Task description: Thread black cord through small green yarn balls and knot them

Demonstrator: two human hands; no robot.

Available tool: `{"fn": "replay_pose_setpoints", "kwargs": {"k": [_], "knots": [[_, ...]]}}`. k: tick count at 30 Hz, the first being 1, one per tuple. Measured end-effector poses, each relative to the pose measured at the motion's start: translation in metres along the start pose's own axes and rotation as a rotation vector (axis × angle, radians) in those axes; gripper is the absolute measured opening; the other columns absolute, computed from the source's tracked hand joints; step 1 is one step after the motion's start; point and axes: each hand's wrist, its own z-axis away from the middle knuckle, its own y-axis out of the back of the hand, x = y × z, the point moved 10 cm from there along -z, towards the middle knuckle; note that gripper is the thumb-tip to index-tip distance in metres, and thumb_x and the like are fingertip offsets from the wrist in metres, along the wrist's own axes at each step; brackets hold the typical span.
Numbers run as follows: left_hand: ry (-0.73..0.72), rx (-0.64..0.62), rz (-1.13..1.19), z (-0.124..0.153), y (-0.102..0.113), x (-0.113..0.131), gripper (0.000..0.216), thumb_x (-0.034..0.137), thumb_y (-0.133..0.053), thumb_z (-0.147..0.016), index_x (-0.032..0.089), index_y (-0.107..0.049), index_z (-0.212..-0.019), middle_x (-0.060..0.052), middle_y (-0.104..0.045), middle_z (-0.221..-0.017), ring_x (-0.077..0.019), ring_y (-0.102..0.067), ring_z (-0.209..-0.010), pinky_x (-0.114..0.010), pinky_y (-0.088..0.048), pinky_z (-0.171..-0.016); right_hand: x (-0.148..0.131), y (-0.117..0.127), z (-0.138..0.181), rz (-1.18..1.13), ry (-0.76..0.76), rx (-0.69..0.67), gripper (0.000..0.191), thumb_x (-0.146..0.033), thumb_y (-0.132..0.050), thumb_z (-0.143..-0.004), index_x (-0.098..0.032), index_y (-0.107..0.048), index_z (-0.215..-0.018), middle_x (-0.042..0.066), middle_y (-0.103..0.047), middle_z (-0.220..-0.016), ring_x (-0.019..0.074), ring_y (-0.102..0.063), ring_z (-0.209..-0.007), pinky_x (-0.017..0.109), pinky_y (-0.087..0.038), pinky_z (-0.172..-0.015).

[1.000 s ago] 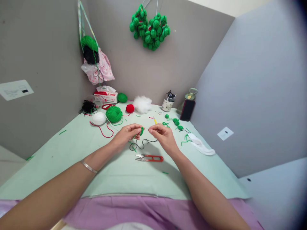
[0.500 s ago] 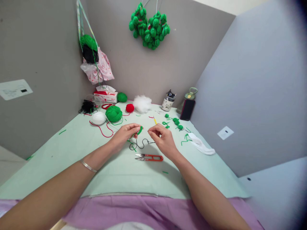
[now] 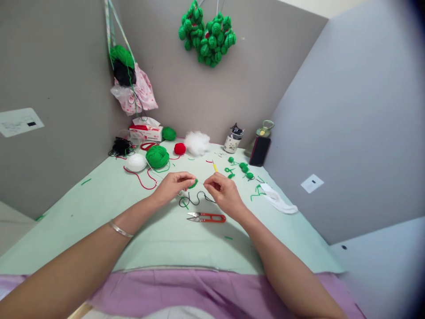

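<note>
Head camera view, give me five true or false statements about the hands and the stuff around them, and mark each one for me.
1. The left hand holds a small green yarn piece. True.
2. The thread snips lie on the table, nearer the wearer than both hands. True.
3. The right hand grips the thread snips. False: the right hand's fingertips are pinched together, apart from the snips.
4. The red yarn ball sits between the large green yarn ball and the white stuffing. True.
5. The smartphone lies flat. False: the smartphone is propped up in front of the green bottle.
</note>
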Motion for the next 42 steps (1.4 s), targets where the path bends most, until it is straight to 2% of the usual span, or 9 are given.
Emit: {"fn": "replay_pose_setpoints", "kwargs": {"k": [10, 14, 21, 30, 35, 42], "knots": [[-0.01, -0.112, -0.03, 0.003, -0.013, 0.001, 0.028, 0.041, -0.068, -0.075, 0.016, -0.071, -0.088, -0.002, -0.062, -0.078, -0.0139, -0.051, -0.068, -0.028, -0.039, -0.066, 0.006, -0.009, -0.001, -0.069, -0.044, -0.068, 0.012, -0.015, -0.056, -0.084, -0.019, -0.065, -0.076, 0.0, -0.056, -0.075, 0.0117, -0.048, -0.065, 0.026, -0.037, -0.062], [-0.016, -0.07, 0.043, 0.002, -0.008, 0.003, 0.03, 0.041, -0.07, -0.075, 0.019, -0.068, -0.096, -0.002, -0.062, -0.087, -0.0131, -0.051, -0.072, -0.027, -0.04, -0.069, 0.011, -0.006, -0.004, -0.187, -0.108, -0.055, 0.013, -0.019, -0.057, -0.084, -0.018, -0.069, -0.083, 0.0, -0.053, -0.074, 0.011, -0.046, -0.063, 0.026, -0.035, -0.06], [0.044, -0.069, 0.121, -0.001, -0.006, -0.005, 0.027, 0.042, -0.07, -0.076, 0.021, -0.069, -0.093, 0.0, -0.058, -0.081, -0.0118, -0.051, -0.068, -0.027, -0.039, -0.067, 0.018, -0.005, -0.006, -0.272, -0.156, -0.091, 0.016, -0.025, -0.059, -0.084, -0.02, -0.074, -0.088, -0.001, -0.05, -0.073, 0.0105, -0.041, -0.06, 0.026, -0.034, -0.058], [0.092, -0.175, 0.238, 0.005, -0.015, -0.002, 0.026, 0.041, -0.07, -0.077, 0.02, -0.071, -0.091, -0.002, -0.058, -0.085, -0.0123, -0.049, -0.068, -0.029, -0.039, -0.066, 0.029, -0.019, -0.005, -0.599, -0.238, -0.231, 0.016, -0.033, -0.07, -0.076, -0.021, -0.074, -0.086, 0.0, -0.057, -0.078, 0.0112, -0.042, -0.067, 0.026, -0.033, -0.06], [0.091, -0.169, 0.266, 0.005, -0.016, 0.001, 0.025, 0.041, -0.069, -0.077, 0.02, -0.07, -0.09, -0.002, -0.057, -0.084, -0.0118, -0.047, -0.068, -0.029, -0.039, -0.065, 0.03, -0.02, -0.005, -0.627, -0.252, -0.203, 0.016, -0.033, -0.071, -0.075, -0.021, -0.074, -0.085, 0.0, -0.055, -0.075, 0.0111, -0.041, -0.066, 0.027, -0.033, -0.06], [0.1, -0.135, 0.254, 0.006, -0.013, 0.001, 0.028, 0.043, -0.07, -0.075, 0.02, -0.071, -0.09, -0.003, -0.058, -0.083, -0.0129, -0.048, -0.068, -0.029, -0.04, -0.064, 0.028, -0.014, -0.007, -0.519, -0.163, -0.214, 0.019, -0.035, -0.067, -0.081, -0.024, -0.076, -0.094, -0.001, -0.047, -0.075, 0.0122, -0.04, -0.069, 0.027, -0.032, -0.061]]}}
